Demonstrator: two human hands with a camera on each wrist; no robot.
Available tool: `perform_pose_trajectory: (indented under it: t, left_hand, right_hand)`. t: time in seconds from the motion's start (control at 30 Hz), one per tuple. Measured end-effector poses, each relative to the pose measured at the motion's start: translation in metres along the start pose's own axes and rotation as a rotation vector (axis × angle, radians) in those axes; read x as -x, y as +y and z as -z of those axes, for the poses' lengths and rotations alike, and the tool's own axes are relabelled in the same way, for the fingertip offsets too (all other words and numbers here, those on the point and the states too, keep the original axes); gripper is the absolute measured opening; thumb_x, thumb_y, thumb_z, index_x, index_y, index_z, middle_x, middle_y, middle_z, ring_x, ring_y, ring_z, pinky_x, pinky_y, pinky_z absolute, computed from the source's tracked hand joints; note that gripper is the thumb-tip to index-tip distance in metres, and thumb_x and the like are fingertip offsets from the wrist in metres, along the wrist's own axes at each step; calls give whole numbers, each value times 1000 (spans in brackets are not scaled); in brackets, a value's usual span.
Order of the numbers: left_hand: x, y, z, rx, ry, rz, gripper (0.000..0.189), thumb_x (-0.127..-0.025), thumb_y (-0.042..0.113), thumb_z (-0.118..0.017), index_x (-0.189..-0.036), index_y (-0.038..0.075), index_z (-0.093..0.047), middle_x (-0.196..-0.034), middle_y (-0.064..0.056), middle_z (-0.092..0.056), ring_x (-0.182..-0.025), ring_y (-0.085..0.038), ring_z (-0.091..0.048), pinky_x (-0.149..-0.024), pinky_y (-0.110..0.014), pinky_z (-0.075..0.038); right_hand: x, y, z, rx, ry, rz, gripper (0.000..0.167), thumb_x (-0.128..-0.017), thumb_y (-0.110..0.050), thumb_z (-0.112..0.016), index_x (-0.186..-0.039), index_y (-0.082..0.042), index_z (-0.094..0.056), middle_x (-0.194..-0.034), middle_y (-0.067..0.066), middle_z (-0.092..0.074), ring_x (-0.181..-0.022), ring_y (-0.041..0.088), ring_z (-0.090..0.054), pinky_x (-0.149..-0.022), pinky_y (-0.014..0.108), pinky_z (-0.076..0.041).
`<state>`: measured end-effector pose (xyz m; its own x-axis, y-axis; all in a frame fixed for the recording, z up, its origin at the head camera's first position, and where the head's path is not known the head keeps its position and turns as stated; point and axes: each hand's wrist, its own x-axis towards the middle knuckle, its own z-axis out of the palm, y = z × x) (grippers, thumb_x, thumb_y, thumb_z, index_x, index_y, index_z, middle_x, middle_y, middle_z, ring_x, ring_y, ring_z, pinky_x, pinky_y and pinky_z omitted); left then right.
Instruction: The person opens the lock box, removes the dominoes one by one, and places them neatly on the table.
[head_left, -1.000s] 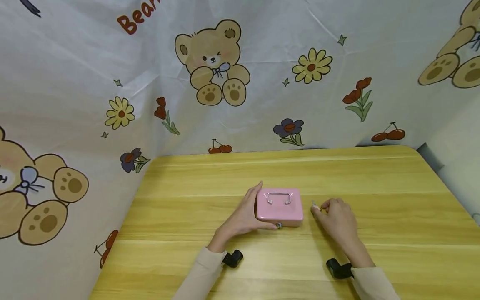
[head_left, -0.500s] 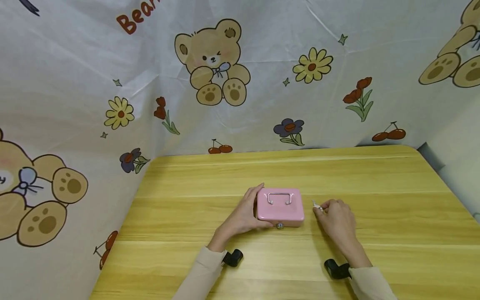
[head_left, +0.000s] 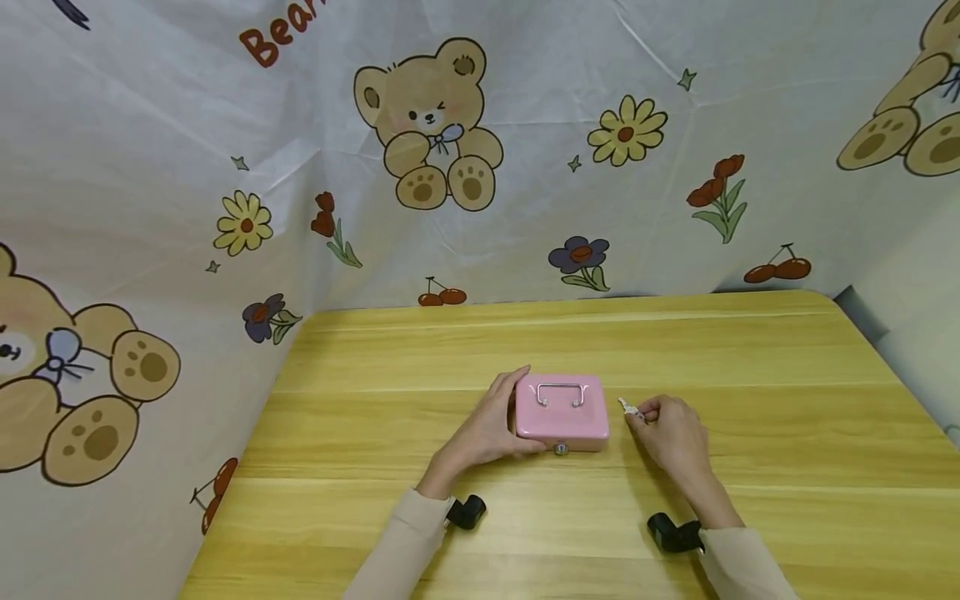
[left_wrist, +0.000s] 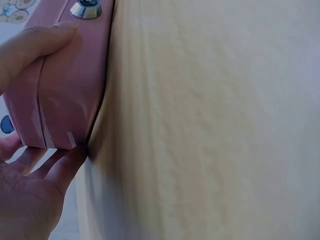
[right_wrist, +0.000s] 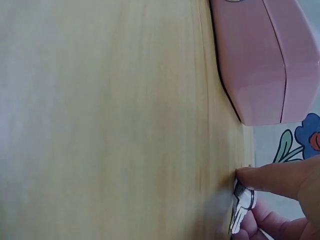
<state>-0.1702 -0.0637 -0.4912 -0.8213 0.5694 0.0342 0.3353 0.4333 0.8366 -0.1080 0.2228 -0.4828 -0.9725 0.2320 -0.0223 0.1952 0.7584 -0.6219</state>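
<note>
So, spread left grip [head_left: 484, 433] around pink box [head_left: 562, 421]; curled right grip [head_left: 677, 435] on key [right_wrist: 244, 199]

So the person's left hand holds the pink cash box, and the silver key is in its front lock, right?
Not quite: the silver key isn't in the front lock. The head view shows it in the grip of the right hand, apart from the pink cash box. The left hand does hold the box.
</note>
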Motion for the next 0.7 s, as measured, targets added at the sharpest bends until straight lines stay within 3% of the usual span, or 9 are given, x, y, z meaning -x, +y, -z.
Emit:
perform_pose_trajectory:
  t: [0.33, 0.57, 0.7]
  left_hand:
    - [1, 0, 4, 3, -28, -17, 118, -76, 24, -97, -167, 13, -23, -159, -7, -39, -146, -24, -40, -128, -45, -31]
    - [-1, -3, 6, 4, -28, -52, 117, -75, 19, -97, -166, 10, -26, -157, -8, -42, -144, -23, -43, -128, -41, -31]
    - [-2, -3, 7, -13, 2, -80, 117, -71, 19, -99, -164, 6, -30, -152, -9, -48, -141, -23, -48, -127, -39, -34]
  right_hand:
    - [2, 1, -3, -27, 35, 49, 14, -90, -11, -74, -90, 3, -76, -79, 8, -71, -71, 22, -61, -61, 36, -47]
    - [12, 1, 0, -63, 72, 59, 15, -93, -10, -74, -93, 5, -76, -83, 15, -75, -72, 26, -67, -63, 33, -48]
    - [19, -4, 6, -87, 65, 41, 17, -95, -11, -74, -97, 6, -75, -87, 17, -77, -65, 21, -59, -57, 29, -42]
